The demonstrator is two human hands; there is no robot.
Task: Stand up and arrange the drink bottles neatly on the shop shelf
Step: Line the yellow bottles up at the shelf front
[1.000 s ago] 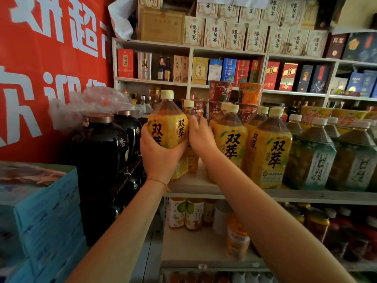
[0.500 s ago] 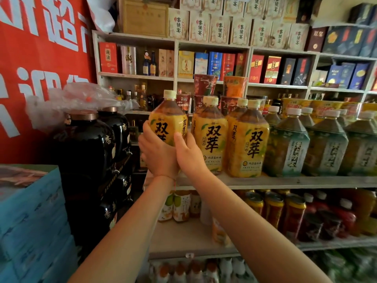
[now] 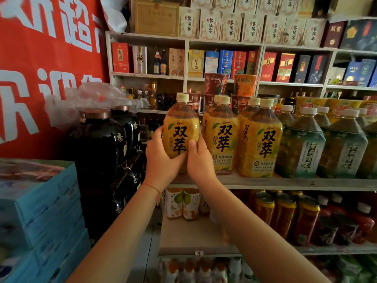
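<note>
Both hands hold one yellow-labelled bottle (image 3: 181,127) at the left end of the upper drinks shelf (image 3: 285,183). The left hand (image 3: 161,158) wraps the bottle's lower left side, fingers curled behind it and thumb at the front; the right hand (image 3: 201,160) grips the lower right side, thumb pressed up against the label. The bottle stands upright with its label facing outward; whether its base rests on the shelf is hidden by the hands. Judgement: the step in hand is seating and squaring this bottle. To do it well, keep the grip low, set the base flat, and close the gap to the neighbouring yellow bottle (image 3: 221,135) just to the right, bringing the front faces into one line without knocking that bottle. The held bottle sits between the palms, above the wrists. Beyond the yellow row stand green-labelled bottles (image 3: 304,146), upright. To the left, apart from the shelf, stand black jars (image 3: 102,144) and stacked blue cartons (image 3: 40,211).
</note>
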